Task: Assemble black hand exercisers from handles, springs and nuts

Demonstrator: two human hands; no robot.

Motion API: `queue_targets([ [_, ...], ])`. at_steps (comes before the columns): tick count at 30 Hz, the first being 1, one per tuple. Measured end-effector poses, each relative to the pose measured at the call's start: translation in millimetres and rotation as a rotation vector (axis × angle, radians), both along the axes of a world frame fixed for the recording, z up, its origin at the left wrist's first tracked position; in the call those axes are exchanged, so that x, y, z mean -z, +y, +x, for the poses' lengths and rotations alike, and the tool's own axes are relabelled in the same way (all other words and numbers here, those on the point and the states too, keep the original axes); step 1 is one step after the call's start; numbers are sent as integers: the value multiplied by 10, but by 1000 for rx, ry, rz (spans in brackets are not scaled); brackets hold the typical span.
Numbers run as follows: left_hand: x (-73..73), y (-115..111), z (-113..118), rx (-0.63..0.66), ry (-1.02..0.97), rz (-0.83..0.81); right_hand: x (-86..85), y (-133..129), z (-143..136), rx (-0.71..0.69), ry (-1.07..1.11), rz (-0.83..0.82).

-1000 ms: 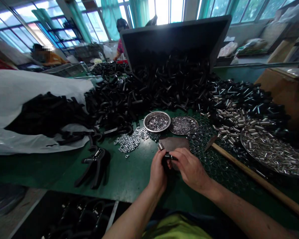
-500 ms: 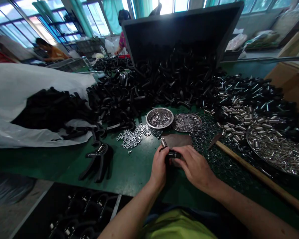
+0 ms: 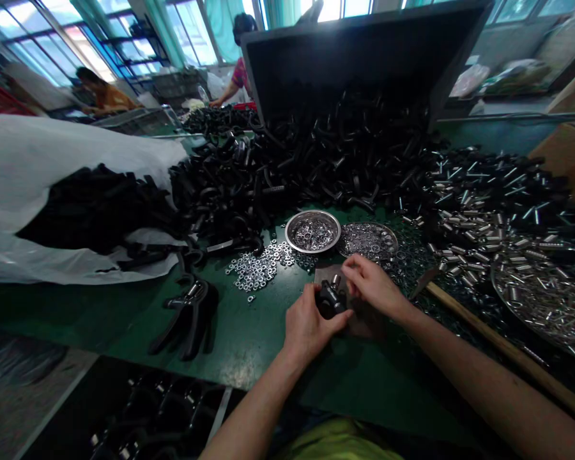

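My left hand [image 3: 309,327] is closed around a small black plastic clamp part [image 3: 333,298] with a shiny metal piece on it, thumb and fingers on either side. It is held over a brown flat plate [image 3: 359,322] on the bench. Just right of it, my right hand [image 3: 374,286] has its thumb and fingertips pinched together, apart from the part. What they hold, if anything, is too small to make out. An assembled black spring clamp [image 3: 191,316] lies to the left. Loose nuts [image 3: 256,268] are spread beyond my left hand.
A steel bowl [image 3: 313,231] and a shallow dish [image 3: 368,241] of small metal parts stand ahead. Black parts [image 3: 316,160] are heaped behind them. Springs [image 3: 469,243] and a wooden handle [image 3: 503,348] lie right, a white sack [image 3: 76,140] left. Two people work farther back.
My right hand has let go of the clamp part and moved up and right of it. My left hand has turned the part, and its grip has shifted around it.
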State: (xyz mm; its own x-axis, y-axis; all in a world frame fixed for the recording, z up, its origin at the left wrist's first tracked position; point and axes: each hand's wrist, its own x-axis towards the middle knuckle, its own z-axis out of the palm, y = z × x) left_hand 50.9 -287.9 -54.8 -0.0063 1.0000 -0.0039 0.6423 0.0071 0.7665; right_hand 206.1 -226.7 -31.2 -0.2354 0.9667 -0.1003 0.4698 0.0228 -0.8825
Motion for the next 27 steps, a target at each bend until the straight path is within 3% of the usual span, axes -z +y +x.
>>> queue_targets([
  [2, 11, 36, -15, 90, 180, 46, -57, 401, -72, 3, -357, 331],
  [3, 17, 46, -11, 132, 259, 78, -76, 594, -143, -52, -546, 402],
  [6, 36, 59, 17, 229, 416, 151, -66, 1045, -420, -158, -710, 379],
  [8, 53, 63, 29, 258, 448, 161, -17, 1209, -577, -213, -754, 330],
  [15, 103, 91, 4, 288, 417, 146, 60, 1292, -644, -312, -827, 273],
  [21, 99, 103, -6, 310, 405, 138, 80, 1288, -632, -278, -783, 238],
  [27, 91, 105, -18, 334, 404, 151, 128, 1347, -565, -197, -577, 294],
])
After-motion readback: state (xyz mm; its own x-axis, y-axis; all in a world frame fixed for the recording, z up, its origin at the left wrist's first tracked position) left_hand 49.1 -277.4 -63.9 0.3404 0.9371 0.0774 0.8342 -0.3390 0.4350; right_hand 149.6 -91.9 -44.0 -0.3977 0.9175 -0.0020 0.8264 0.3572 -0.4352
